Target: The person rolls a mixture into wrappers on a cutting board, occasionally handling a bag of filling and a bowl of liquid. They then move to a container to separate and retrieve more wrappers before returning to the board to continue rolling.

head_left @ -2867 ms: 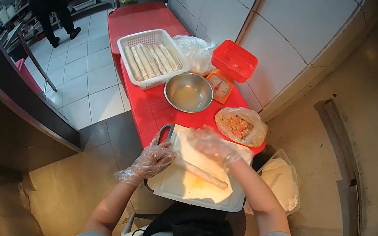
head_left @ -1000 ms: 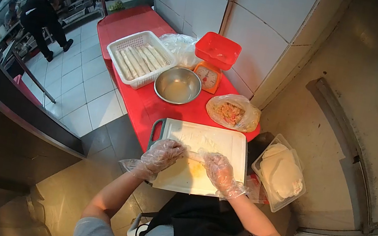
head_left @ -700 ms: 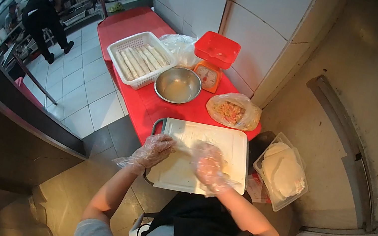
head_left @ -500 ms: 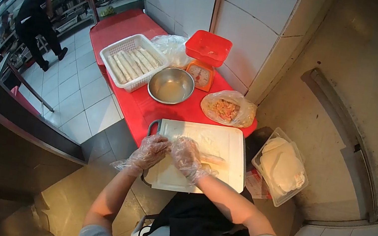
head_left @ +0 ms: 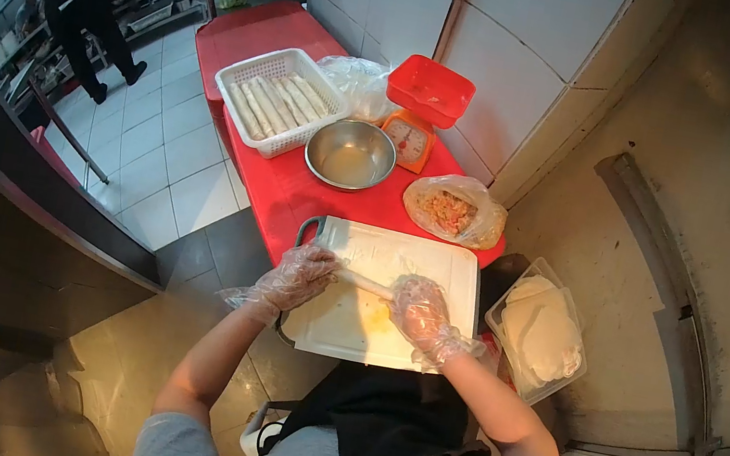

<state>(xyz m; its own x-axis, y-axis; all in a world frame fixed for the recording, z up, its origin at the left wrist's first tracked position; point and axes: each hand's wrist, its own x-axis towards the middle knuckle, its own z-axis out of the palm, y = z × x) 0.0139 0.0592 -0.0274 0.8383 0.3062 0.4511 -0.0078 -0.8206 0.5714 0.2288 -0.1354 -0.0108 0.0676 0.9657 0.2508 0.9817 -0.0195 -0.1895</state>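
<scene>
A pale uncooked spring roll (head_left: 365,284) stretches between my hands above the white cutting board (head_left: 329,331). My left hand (head_left: 301,279), in a clear plastic glove, has its fingers closed round the left end. The right end is in my right hand (head_left: 423,318), gloved too and closed over it. Smears and a wet yellowish patch mark the board. Beyond it stand a steel bowl (head_left: 350,155) with some liquid and an open plastic bag of orange filling (head_left: 446,211). Several similar rolls (head_left: 277,105) lie side by side in a white plastic basket (head_left: 280,147).
All this stands on a red table (head_left: 275,212), along with an orange scale with a red tray (head_left: 430,93) and a crumpled plastic bag (head_left: 356,82). A container of round white wrappers (head_left: 543,328) sits lower right. Far left, a person (head_left: 82,2) bends near shelves.
My right hand has moved right, away from my left hand, and now grips the roll's right end. The roll, lying on the board earlier, is now held between both hands. The view has shifted slightly.
</scene>
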